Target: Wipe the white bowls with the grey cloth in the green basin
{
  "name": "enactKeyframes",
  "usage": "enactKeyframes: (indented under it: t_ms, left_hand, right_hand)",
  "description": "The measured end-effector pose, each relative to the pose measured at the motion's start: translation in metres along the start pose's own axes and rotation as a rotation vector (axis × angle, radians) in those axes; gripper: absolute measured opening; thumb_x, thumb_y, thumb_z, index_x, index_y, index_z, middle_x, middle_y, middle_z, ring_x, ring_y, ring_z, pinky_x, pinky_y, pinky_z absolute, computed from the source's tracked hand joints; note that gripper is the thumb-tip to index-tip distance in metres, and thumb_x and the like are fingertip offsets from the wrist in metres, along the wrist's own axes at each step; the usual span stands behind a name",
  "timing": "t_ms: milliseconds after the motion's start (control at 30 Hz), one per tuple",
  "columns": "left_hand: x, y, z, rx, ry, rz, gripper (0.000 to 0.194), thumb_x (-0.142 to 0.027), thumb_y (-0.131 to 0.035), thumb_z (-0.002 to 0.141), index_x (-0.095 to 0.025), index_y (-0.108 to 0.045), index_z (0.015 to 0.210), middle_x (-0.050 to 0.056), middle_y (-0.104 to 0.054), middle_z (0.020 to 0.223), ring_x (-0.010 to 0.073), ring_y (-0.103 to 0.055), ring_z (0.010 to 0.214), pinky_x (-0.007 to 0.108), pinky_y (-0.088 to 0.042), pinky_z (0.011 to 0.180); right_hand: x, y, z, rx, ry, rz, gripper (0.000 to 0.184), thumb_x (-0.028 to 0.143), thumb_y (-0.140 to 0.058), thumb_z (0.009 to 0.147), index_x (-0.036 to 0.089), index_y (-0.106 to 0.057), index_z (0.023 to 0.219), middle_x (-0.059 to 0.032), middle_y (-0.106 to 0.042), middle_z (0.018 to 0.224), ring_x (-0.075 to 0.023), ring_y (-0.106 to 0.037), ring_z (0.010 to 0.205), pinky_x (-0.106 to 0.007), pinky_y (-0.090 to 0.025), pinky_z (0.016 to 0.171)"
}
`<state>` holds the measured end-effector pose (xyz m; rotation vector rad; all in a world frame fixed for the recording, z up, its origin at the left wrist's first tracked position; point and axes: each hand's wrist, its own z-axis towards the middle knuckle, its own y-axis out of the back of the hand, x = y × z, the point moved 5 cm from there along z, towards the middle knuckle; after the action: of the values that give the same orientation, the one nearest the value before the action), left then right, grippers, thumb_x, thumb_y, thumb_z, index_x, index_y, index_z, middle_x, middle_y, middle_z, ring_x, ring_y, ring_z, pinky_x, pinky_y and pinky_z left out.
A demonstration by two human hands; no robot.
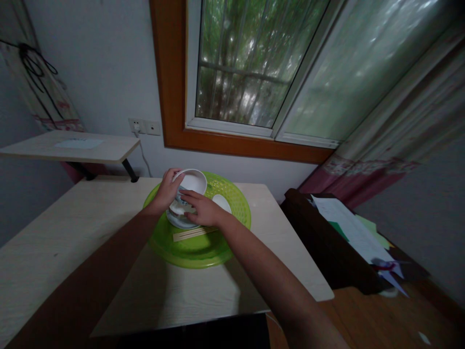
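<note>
A lime-green, round plastic basket (pixel 203 264) shows a lattice pattern; a round bowl (pixel 194 181) is white inside; slim wooden chopsticks (pixel 189 235) are pale yellow; the draped cloth curtain (pixel 399 131) is pale, with a patterned band above pink.

White round bowl (pixel 198 182) just left of the frame's centre, tilted, plain white inside turned toward the viewer, rim partly covered at its left, pale shallow dish (pixel 180 223) slightly lower in the frame, curved lower edge showing, upper part largely hidden
</note>
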<state>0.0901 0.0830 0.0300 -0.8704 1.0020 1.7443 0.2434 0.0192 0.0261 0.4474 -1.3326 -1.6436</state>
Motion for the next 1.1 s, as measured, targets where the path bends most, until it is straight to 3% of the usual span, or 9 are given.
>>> enactKeyframes:
  t_ms: [100,200,300,433,533,600,767,933,1100]
  left_hand:
    - [0.000,0.000,-0.001,-0.006,0.006,0.014,0.032,-0.049,-0.050,0.091,-0.027,-0.059,0.113,0.006,-0.062,0.126,0.0210,-0.058,0.120,0.035,-0.044,0.106]
    - [-0.002,0.003,-0.001,-0.031,-0.012,0.029,0.034,-0.048,-0.049,0.092,-0.026,-0.059,0.116,0.008,-0.062,0.127,0.0207,-0.056,0.122,0.035,-0.043,0.109]
    - [-0.008,0.005,-0.001,-0.028,-0.059,0.052,0.037,-0.046,-0.048,0.094,-0.024,-0.060,0.121,0.009,-0.061,0.129,0.0214,-0.053,0.127,0.036,-0.039,0.113]
    - [-0.014,0.004,-0.002,-0.002,-0.080,0.088,0.041,-0.044,-0.047,0.096,-0.022,-0.063,0.127,0.011,-0.060,0.131,0.0234,-0.050,0.130,0.039,-0.034,0.118]
    - [-0.017,0.003,-0.004,0.003,-0.087,0.084,0.043,-0.043,-0.045,0.097,-0.021,-0.062,0.130,0.011,-0.060,0.133,0.0233,-0.049,0.131,0.039,-0.033,0.119]
    - [-0.020,0.004,-0.006,-0.002,-0.108,0.087,0.043,-0.043,-0.043,0.098,-0.022,-0.061,0.131,0.010,-0.060,0.134,0.0228,-0.049,0.131,0.039,-0.033,0.119]
    - [-0.022,0.007,-0.008,-0.023,-0.136,0.117,0.043,-0.044,-0.042,0.100,-0.023,-0.061,0.131,0.010,-0.060,0.134,0.0222,-0.049,0.131,0.038,-0.033,0.119]
    - [-0.021,0.006,-0.007,-0.023,-0.153,0.127,0.043,-0.045,-0.043,0.099,-0.024,-0.062,0.131,0.010,-0.060,0.133,0.0228,-0.050,0.130,0.039,-0.034,0.119]
    - [-0.020,0.005,-0.006,-0.020,-0.168,0.148,0.041,-0.043,-0.042,0.099,-0.026,-0.062,0.130,0.008,-0.061,0.133,0.0227,-0.049,0.131,0.040,-0.033,0.120]
  right_hand:
    - [0.001,0.000,0.001,-0.017,0.005,0.049,0.065,0.036,-0.067,0.089,0.015,-0.049,0.148,-0.0155,-0.041,0.161,-0.0252,-0.041,0.148,-0.042,-0.036,0.120]
    - [0.000,0.002,0.001,-0.013,-0.025,-0.027,0.056,0.038,-0.062,0.093,0.015,-0.055,0.144,-0.0146,-0.049,0.155,-0.0242,-0.048,0.142,-0.040,-0.040,0.117]
    - [-0.002,0.007,-0.001,-0.008,-0.109,-0.204,0.049,0.032,-0.059,0.094,0.017,-0.058,0.141,-0.0128,-0.054,0.152,-0.0257,-0.050,0.138,-0.043,-0.043,0.113]
    - [-0.001,0.020,-0.004,-0.076,-0.209,-0.427,0.042,0.020,-0.053,0.096,0.015,-0.060,0.137,-0.0144,-0.050,0.154,-0.0290,-0.039,0.146,-0.050,-0.037,0.116]
    - [0.002,0.025,-0.003,-0.139,-0.238,-0.512,0.042,0.014,-0.044,0.099,0.012,-0.057,0.139,-0.0159,-0.047,0.157,-0.0292,-0.035,0.148,-0.054,-0.031,0.119]
    - [0.004,0.025,-0.002,-0.150,-0.243,-0.530,0.042,0.013,-0.041,0.100,0.011,-0.057,0.139,-0.0163,-0.046,0.157,-0.0303,-0.035,0.148,-0.054,-0.033,0.117]
    - [0.004,0.014,-0.002,-0.064,-0.199,-0.392,0.045,0.020,-0.055,0.093,0.010,-0.059,0.136,-0.0185,-0.052,0.150,-0.0311,-0.044,0.141,-0.048,-0.043,0.111]
    - [-0.003,0.000,-0.001,-0.004,-0.059,-0.077,0.063,0.027,-0.066,0.087,0.009,-0.052,0.146,-0.0187,-0.048,0.154,-0.0278,-0.046,0.142,-0.043,-0.036,0.120]
    - [-0.007,-0.003,0.002,-0.041,0.002,0.157,0.067,0.035,-0.068,0.088,0.012,-0.050,0.148,-0.0180,-0.043,0.158,-0.0269,-0.042,0.147,-0.044,-0.034,0.122]
